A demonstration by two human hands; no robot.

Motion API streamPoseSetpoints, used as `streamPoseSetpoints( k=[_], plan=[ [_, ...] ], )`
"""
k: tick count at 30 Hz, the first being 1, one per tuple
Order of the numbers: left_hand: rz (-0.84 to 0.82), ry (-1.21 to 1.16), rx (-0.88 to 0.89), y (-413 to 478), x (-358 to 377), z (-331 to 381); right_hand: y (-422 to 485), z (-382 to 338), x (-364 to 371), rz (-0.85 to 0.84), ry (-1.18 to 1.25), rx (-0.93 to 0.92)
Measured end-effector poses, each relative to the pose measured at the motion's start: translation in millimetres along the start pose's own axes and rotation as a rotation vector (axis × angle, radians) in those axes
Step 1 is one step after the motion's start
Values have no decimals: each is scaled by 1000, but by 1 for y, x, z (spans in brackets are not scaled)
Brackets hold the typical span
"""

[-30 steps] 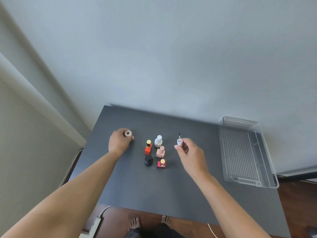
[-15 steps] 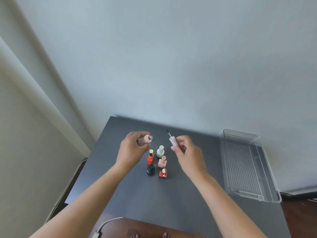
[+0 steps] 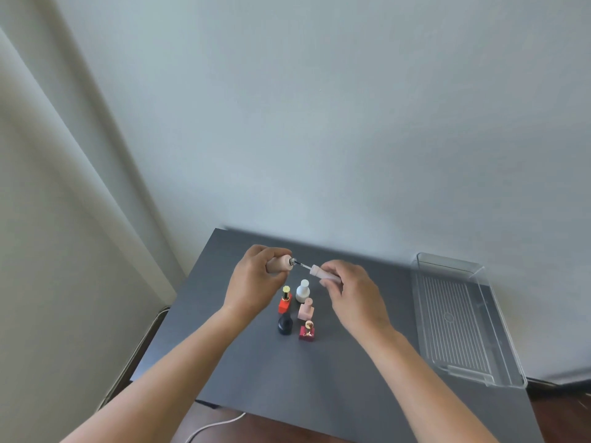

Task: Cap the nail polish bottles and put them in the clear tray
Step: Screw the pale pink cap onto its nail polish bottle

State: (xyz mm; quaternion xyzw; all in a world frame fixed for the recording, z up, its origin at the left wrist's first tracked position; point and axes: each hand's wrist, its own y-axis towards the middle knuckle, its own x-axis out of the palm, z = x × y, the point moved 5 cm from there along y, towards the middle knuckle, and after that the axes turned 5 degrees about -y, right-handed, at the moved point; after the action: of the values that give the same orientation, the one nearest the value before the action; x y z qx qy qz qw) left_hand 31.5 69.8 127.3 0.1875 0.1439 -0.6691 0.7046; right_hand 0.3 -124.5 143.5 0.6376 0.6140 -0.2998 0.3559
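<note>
My left hand (image 3: pixel 256 282) grips a pale pink nail polish bottle (image 3: pixel 279 263), tilted with its open neck pointing right. My right hand (image 3: pixel 350 292) pinches the matching pink cap (image 3: pixel 324 272), whose brush tip sits at the bottle's mouth. Both are held above the dark table (image 3: pixel 287 378). Beneath them stand several capped bottles: a red one (image 3: pixel 284 302), a white one (image 3: pixel 302 290), a light pink one (image 3: pixel 306 310), a black one (image 3: pixel 285 324) and a magenta one (image 3: pixel 307 331). The clear tray (image 3: pixel 460 321) lies at the table's right side with nothing in it.
A grey wall rises behind the table. A white cable (image 3: pixel 214 426) lies on the wooden floor below the table's front edge. A pale panel stands to the left of the table.
Both hands have lifted from the table and come together. The bottle has tilted toward the cap, and the brush tip now meets the bottle's neck. The camera has tipped upward.
</note>
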Motion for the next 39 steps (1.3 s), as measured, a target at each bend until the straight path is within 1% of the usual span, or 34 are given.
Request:
streamPoseSetpoints(
  k=[7,13,16,21,25,30,33,39],
  plan=[
    [-5,70,41,-6,-1,10,-3,-4,-4,25,-30,-33],
    [-64,109,84,-7,2,13,-1,-7,-7,69,-113,-105],
    [-82,106,64,-7,4,13,-1,-6,-6,61,-56,-132],
    [-91,-2,-10,-7,8,13,2,2,-8,54,243,8],
    [-93,-45,-13,-8,9,15,3,8,-12,62,363,75],
    [-105,-37,-3,-10,9,18,2,14,-13,52,381,101],
    [-114,-37,9,-12,9,20,3,15,-17,59,341,90],
    [-113,-50,11,-13,9,25,5,15,-24,44,253,128]
  ],
)
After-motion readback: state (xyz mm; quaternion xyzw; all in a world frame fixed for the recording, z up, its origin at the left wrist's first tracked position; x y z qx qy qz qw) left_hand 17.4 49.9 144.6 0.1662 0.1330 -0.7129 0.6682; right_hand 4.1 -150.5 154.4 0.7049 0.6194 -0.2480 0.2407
